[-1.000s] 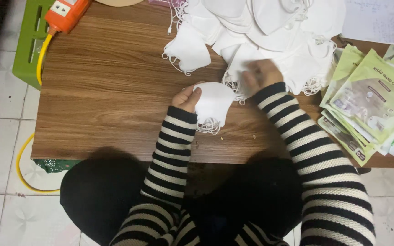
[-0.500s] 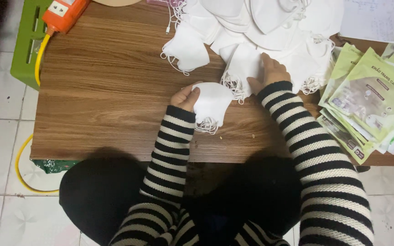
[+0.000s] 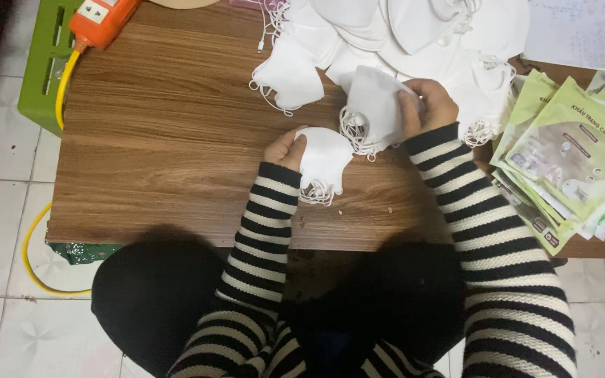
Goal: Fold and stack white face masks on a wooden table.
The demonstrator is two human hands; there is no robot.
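Left hand (image 3: 285, 148) holds mask stack (image 3: 323, 162); right hand (image 3: 428, 105) lifts mask (image 3: 376, 105).

You have two folded white face masks in hand: one small stack of masks (image 3: 325, 159), ear loops dangling off its lower edge, lies flat on the wooden table, while a second mask (image 3: 374, 106) is lifted and tilted just beside it, loops bunched at its left.

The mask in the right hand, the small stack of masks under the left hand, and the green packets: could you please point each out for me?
Mask in the right hand (image 3: 376, 105), head view, on its white front panel.
Stack of masks (image 3: 325, 157), head view, on the top mask's face.
Green packets (image 3: 572, 143), head view, on the top packet's front.
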